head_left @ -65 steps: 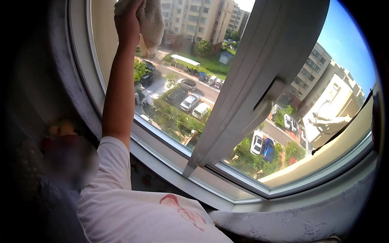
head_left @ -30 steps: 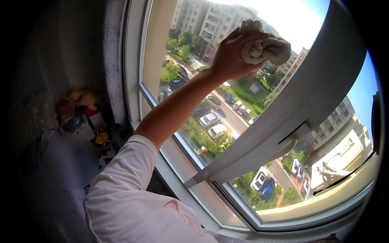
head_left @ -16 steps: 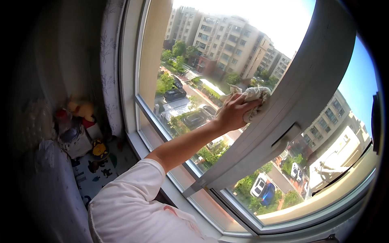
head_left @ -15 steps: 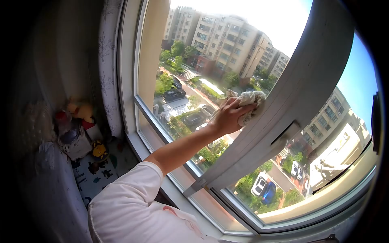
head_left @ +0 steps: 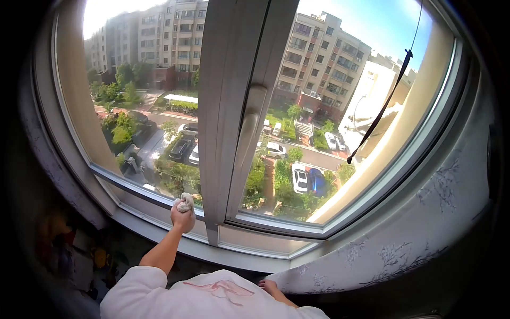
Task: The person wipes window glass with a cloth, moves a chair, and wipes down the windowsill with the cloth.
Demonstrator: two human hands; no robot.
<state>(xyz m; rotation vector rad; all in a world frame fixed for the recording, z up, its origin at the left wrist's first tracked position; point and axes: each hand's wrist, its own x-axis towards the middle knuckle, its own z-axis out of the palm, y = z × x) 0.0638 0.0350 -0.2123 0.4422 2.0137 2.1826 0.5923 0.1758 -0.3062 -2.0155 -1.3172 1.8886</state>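
Head view | cloth [head_left: 185,202]: sitting bunched at lower window frame [head_left: 143,193] | left hand [head_left: 183,220]: holding it, fingers curled | right hand [head_left: 271,288]: resting beside curtain [head_left: 366,260], grip unclear | handling: probably feeling light, soft; bunched middle offering best hold

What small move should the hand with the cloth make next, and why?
Perhaps slide the left hand slightly toward the central post: it grips the bunched cloth near the lower edge of the left pane, and a strip of glass shows between cloth and post.
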